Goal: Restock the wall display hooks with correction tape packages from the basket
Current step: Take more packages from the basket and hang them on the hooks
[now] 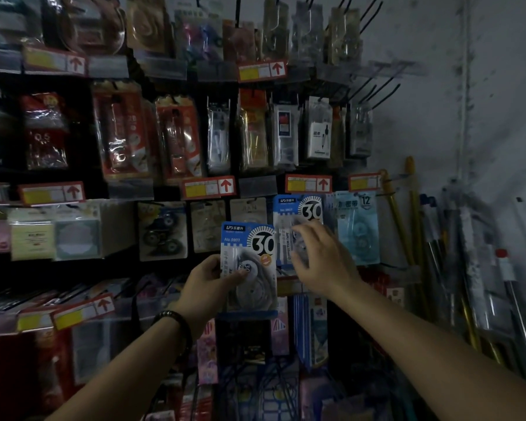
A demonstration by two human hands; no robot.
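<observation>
left hand (205,276) grips a blue correction tape package (249,265) upright before the display; right hand (322,259), fingers (299,235) spread loose, touches the hung matching package (296,217)

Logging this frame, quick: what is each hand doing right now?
Left hand: grips a correction tape package.
Right hand: open, fingers spread at the hung package.

The blue-and-white printed card correction tape package (249,253) in the left hand (207,276) carries a clear, glossy plastic blister. The red packs (120,138) higher up are wrapped in shiny, crinkled clear film. Thin black metal hooks (373,17) jut from a matt, rough grey wall (483,101).
</observation>
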